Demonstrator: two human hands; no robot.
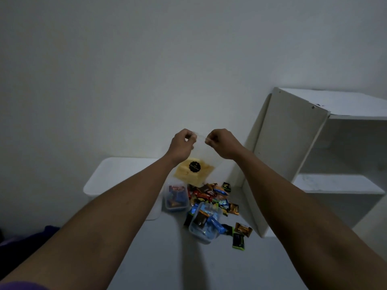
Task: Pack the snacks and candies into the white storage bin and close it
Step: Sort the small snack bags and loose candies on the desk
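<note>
Both hands hold a clear plastic snack pouch [196, 170] up in the air by its top edge. My left hand [181, 145] pinches the top left corner and my right hand [220, 143] pinches the top right. The pouch holds yellow chips and carries a round black label. Below it, a pile of wrapped candies [211, 194] lies on the white surface. Two small clear tubs [176, 198] [206, 223] hold some of the candies. The white storage bin [109, 176] stands at the left, partly behind my left forearm, with its lid on.
A white open shelf unit [326, 155] stands at the right, its side panel close to the candies. A plain white wall fills the background. Something dark purple [25, 248] lies at the lower left edge. The scene is dim.
</note>
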